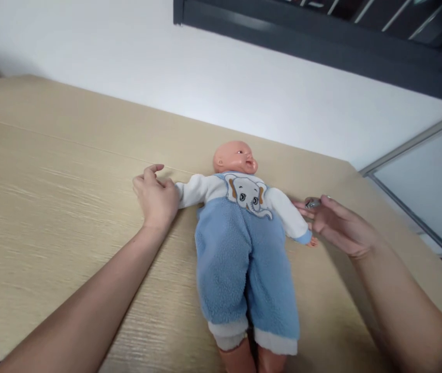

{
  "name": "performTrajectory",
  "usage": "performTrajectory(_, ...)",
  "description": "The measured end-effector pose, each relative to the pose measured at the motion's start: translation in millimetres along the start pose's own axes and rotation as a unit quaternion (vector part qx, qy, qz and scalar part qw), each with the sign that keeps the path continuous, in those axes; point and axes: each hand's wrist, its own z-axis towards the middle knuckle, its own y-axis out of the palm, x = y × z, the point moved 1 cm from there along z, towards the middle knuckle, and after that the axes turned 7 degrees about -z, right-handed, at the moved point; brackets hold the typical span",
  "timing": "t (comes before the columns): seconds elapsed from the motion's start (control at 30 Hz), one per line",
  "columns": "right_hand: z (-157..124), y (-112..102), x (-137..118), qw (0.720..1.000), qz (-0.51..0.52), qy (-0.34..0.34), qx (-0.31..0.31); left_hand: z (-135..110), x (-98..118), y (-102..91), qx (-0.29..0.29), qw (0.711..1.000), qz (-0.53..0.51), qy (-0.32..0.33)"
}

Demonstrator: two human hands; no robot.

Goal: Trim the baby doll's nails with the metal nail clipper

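Observation:
A baby doll [229, 248] in a white and blue fleece outfit with an elephant patch [247, 194] lies on its back, its head turned to the right. At the cuff of the doll's arm on the left, my left hand [157, 197] is closed around the doll's hand, which is hidden by my fingers. Beside the doll's other arm, my right hand [337, 223] pinches a small silver nail clipper [313, 203] between thumb and fingers. The doll's hand [313, 242] on that side shows below the blue cuff, close to my right fingers.
The doll rests on a wide wood-grain table [69, 207] with a thin seam line across it. Behind stands a white wall [128, 57] with a dark-framed window [322, 46] above. A pale panel with a metal frame [418, 166] borders the table on the right.

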Motion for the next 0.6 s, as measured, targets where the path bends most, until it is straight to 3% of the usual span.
performTrajectory(0.07, -15.2, 0.3, 2.8, 0.988, 0.065, 0.113, -0.080, -2.7, 4.5, -2.3, -0.008, 0.999, 0.047, 0.001)
performTrajectory(0.17, -28.1, 6.6, 0.8, 0.942, 0.145, 0.253, -0.167, -9.2, 14.1, -5.4, -0.049, 0.989, 0.139, 0.023)
performTrajectory(0.3, -31.8, 16.4, -1.7, 0.887, 0.245, 0.359, -0.155, -22.5, 29.3, -9.5, -0.088, 0.972, 0.181, 0.120)
performTrajectory(0.4, -33.5, 23.6, -6.2, 0.870, 0.312, 0.367, -0.109, -36.2, 44.3, -11.6, -0.139, 0.954, 0.096, 0.249)
performTrajectory(0.5, -34.7, 28.4, -16.9, 0.876, 0.340, 0.335, -0.074, -54.8, 65.8, -10.1, -0.306, 0.883, -0.034, 0.354)
performTrajectory(0.6, -32.7, 32.1, -33.8, 0.876, 0.351, 0.325, -0.060, -76.2, 89.6, -4.7, -0.474, 0.788, -0.030, 0.392)
